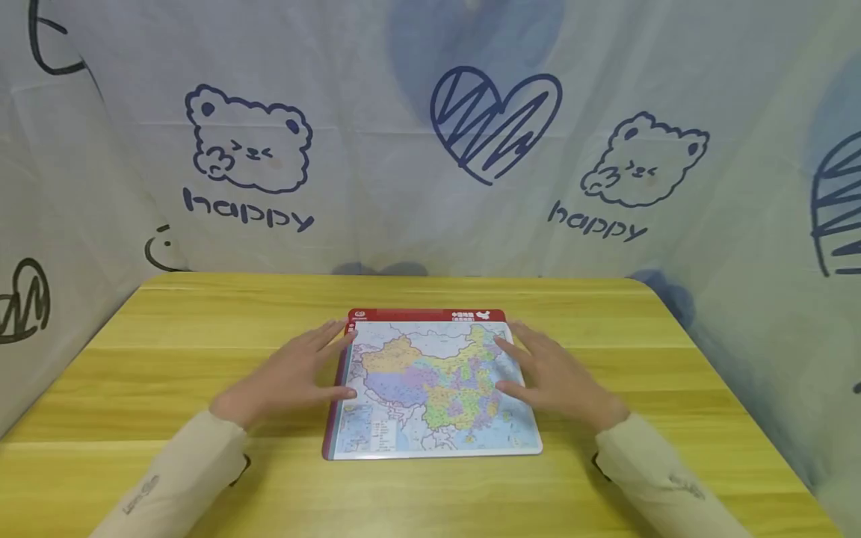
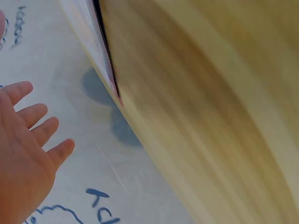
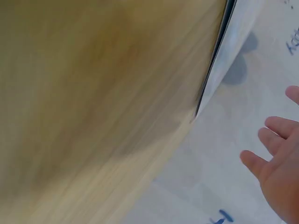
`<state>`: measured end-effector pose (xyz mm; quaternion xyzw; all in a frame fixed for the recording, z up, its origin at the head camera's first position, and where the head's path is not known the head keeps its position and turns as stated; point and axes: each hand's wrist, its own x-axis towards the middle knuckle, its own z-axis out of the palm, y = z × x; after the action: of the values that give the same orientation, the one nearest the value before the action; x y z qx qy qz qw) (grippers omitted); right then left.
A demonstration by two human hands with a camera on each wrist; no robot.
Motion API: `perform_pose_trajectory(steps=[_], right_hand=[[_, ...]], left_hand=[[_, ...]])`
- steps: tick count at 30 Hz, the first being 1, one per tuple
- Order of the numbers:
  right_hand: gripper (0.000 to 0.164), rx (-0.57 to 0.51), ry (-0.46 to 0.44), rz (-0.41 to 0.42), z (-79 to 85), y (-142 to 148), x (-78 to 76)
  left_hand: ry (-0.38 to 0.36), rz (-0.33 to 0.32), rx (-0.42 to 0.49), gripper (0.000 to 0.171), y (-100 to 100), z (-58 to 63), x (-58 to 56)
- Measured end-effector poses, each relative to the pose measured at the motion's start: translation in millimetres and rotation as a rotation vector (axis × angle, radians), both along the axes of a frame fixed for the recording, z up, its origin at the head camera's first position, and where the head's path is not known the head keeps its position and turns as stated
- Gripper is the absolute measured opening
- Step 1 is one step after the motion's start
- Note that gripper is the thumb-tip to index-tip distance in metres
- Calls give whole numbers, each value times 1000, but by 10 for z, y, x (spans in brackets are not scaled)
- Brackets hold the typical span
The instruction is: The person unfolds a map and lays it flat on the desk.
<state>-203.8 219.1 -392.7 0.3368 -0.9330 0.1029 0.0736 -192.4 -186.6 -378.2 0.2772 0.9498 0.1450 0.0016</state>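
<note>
A flat rectangular map board (image 1: 430, 381) of China, with a red strip along its top and left edges, lies on the wooden table (image 1: 202, 329). My left hand (image 1: 285, 373) is over the board's left edge, fingers spread and holding nothing. Over the right edge is my right hand (image 1: 558, 373), its fingers likewise spread and nothing in its grasp. In the left wrist view, the left hand (image 2: 28, 144) shows straight, parted fingers beside the board's thin edge (image 2: 105, 51). The right wrist view shows the right hand (image 3: 280, 158) with fingers extended, apart from the board's edge (image 3: 224, 56).
Behind the table hangs a pale cloth (image 1: 377, 194) printed with bears, hearts and the word "happy"; it also runs along both sides. The table's back edge (image 1: 471, 279) lies a little beyond the board. Both forearms wear light sleeves (image 1: 181, 478).
</note>
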Motion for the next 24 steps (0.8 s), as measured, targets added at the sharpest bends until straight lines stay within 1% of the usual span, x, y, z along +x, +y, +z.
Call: perform_pose_trajectory(steps=[3, 5, 8, 10, 13, 16, 19, 21, 24], right_hand=[[72, 17, -26, 43, 1, -65, 65], [73, 38, -55, 62, -3, -104, 107], [76, 69, -85, 95, -19, -155, 160], [78, 86, -101, 118, -32, -188, 188], [80, 108, -144, 129, -45, -237, 224], [80, 128, -180, 124, -69, -272, 240], [80, 142, -204, 109, -95, -289, 242], [80, 141, -208, 102, -116, -289, 235], [80, 144, -233, 96, -119, -297, 225]], left_hand=[[-23, -29, -1, 92, 56, 6, 66], [-27, -45, -3, 92, 88, 12, 87], [-46, -63, -13, 92, 128, 18, 86], [-80, -65, -19, 93, 143, 14, 63], [-150, -58, -46, 95, 165, 5, -6], [-208, -58, -74, 97, 193, -3, -113], [-236, -66, -95, 99, 222, -27, -235], [-252, -70, -93, 101, 232, -52, -309], [-268, -75, -91, 103, 227, -96, -383]])
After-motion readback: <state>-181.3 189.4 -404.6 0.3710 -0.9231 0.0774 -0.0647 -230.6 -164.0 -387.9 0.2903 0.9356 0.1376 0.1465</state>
